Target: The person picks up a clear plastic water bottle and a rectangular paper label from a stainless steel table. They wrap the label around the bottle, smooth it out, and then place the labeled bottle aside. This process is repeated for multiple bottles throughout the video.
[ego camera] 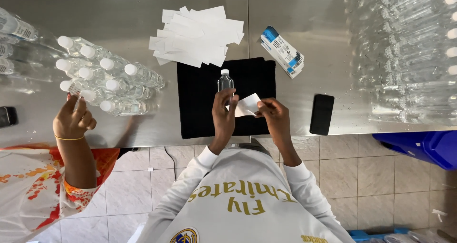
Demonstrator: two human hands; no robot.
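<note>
Over one black mat, the left hand grips one bottle, the right hand pinches one label; nine capped bottles cluster nearby.

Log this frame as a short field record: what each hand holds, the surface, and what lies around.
left hand: grips a small clear bottle with a white cap, upright
right hand: pinches a white label beside the bottle
surface: black cloth on a steel table
nearby: pile of white strips, black phone, capped bottles
other person: a hand at those bottles
</note>
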